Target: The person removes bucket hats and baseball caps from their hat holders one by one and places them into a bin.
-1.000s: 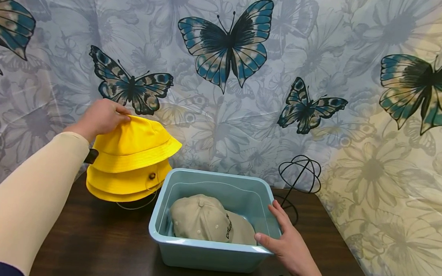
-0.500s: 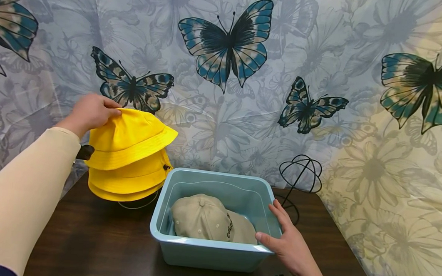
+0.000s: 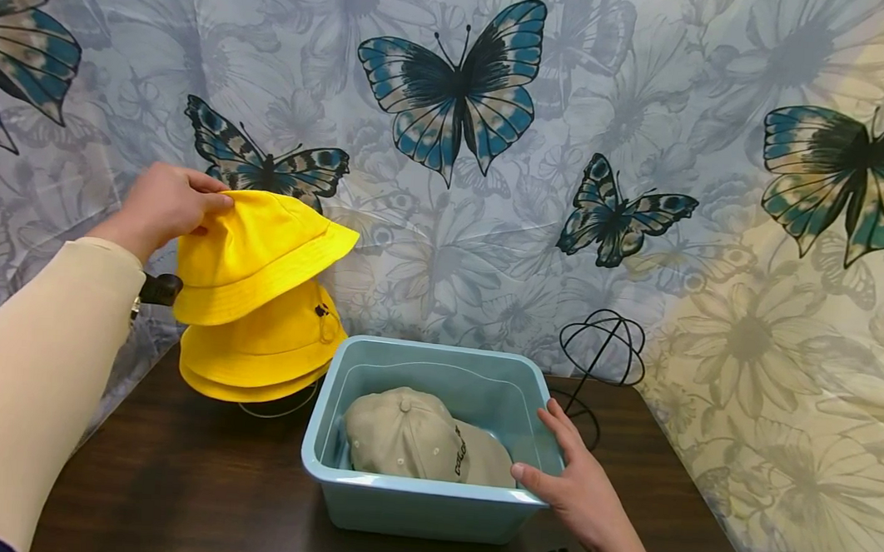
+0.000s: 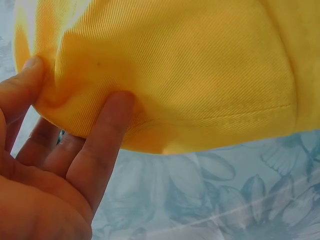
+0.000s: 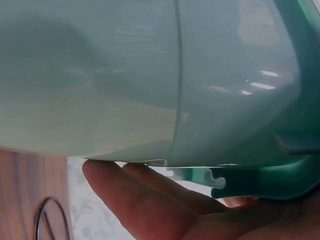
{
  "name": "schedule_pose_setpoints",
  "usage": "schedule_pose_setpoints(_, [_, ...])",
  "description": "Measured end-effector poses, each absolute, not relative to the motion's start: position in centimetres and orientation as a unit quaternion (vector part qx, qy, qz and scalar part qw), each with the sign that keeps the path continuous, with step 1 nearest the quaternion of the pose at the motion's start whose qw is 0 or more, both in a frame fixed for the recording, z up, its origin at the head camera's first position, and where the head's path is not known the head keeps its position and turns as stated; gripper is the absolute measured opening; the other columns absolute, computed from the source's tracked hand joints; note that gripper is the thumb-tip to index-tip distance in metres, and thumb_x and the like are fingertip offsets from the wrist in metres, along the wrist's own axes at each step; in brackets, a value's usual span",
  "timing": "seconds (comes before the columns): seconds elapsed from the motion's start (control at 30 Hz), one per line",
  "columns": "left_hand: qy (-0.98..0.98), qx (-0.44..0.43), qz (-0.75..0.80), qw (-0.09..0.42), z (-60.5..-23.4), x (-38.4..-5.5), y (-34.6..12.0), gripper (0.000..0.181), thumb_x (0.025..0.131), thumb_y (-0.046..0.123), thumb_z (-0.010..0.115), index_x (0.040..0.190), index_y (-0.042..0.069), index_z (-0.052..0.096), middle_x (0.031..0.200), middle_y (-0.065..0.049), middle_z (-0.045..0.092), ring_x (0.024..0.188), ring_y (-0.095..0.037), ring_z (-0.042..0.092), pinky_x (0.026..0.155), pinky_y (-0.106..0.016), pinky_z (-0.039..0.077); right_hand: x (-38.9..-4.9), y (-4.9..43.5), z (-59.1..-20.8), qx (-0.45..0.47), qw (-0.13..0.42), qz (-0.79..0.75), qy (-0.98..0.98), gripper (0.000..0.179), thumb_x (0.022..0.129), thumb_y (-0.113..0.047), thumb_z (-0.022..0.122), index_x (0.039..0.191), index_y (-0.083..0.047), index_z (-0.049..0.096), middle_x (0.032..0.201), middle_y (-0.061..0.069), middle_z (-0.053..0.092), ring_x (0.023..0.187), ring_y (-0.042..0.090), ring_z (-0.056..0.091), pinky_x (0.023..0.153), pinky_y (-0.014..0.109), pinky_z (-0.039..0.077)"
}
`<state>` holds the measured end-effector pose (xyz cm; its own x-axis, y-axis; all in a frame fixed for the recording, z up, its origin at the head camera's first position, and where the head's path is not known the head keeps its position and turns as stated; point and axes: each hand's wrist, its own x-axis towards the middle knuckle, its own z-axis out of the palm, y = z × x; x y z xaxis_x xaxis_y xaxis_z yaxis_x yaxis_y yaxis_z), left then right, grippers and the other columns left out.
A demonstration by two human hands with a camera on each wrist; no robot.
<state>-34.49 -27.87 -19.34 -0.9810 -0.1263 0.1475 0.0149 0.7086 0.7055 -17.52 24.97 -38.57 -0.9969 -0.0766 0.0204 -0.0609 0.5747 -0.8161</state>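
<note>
Head view — bin (image 3: 422, 513) partly hides wire stand (image 3: 596, 359)

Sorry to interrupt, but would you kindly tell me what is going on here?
A person's left hand pinches the top hat, a yellow one, holding it tilted over the lower hats; whether they touch is unclear. The right hand rests against the blue bin, in which a beige cap lies. A wire stand shows beyond the bin's right side.

Head camera looks forward and down; close-up wrist cameras share its yellow hat (image 3: 263, 254) (left), blue bin (image 3: 422, 513) (right).
</note>
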Motion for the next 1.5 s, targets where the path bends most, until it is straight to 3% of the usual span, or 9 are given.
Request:
schedule_pose_setpoints(0.37, [-0.917, 0.016, -0.39, 0.08, -16.6, -33.2, -26.2, 0.054, 0.101, 0.034, 0.058, 0.147, 0.006, 0.05, 0.148, -0.023, 0.041, 0.121, -0.041, 0.052, 0.085, -0.043, 0.054, -17.6, 25.1, -38.7, -0.038, 0.012, -0.461, 0.887, 0.093, 0.086, -0.046, 0.076, 0.157, -0.011, 0.028, 0.166, 0.002, 0.006, 0.147, 0.041, 0.011, 0.104, 0.07, 0.026])
schedule_pose_setpoints(0.8, [-0.913, -0.011, -0.395, 0.099, -13.8, -31.0, -22.3, 0.05, 0.1, 0.037, 0.06, 0.143, 0.01, 0.057, 0.144, -0.015, 0.048, 0.115, -0.03, 0.059, 0.081, -0.034, 0.056, -17.5, 25.0, -38.7, -0.041, 0.008, -0.457, 0.888, 0.092, 0.086, -0.047, 0.076, 0.157, -0.011, 0.029, 0.166, 0.002, 0.007, 0.147, 0.041, 0.013, 0.103, 0.07, 0.027])
schedule_pose_setpoints(1.5, [-0.884, -0.023, -0.456, 0.103, -12.1, -29.1, -19.2, 0.049, 0.098, 0.035, 0.063, 0.141, 0.013, 0.059, 0.143, -0.011, 0.049, 0.113, -0.026, 0.063, 0.085, -0.035, 0.055, -17.6, 25.1, -38.6, -0.04, 0.017, -0.465, 0.884, 0.092, 0.087, -0.046, 0.076, 0.157, -0.011, 0.028, 0.166, 0.0, 0.005, 0.147, 0.041, 0.009, 0.103, 0.071, 0.025])
